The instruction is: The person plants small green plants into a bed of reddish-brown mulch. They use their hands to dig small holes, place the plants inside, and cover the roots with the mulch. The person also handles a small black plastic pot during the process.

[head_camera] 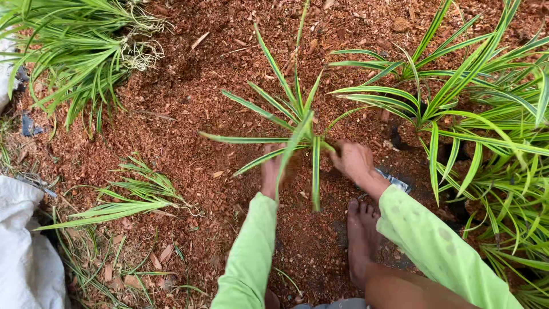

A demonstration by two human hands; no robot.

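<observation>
A green-and-white striped plant [297, 123] stands upright in reddish-brown coir soil [189, 103]. My left hand [273, 170] presses into the soil at the plant's base on its left, partly hidden by leaves. My right hand [353, 161] is closed around the base of the plant on its right, fingers in the soil. Both arms wear light green sleeves. My bare foot [361, 240] rests on the soil below the right hand.
Potted striped plants [469, 103] crowd the right side. A heap of uprooted plants [80, 51] lies at top left, a loose one [131, 197] at left. A white sack [28, 252] sits at bottom left. A black plastic bag edge [394, 182] shows by my right wrist.
</observation>
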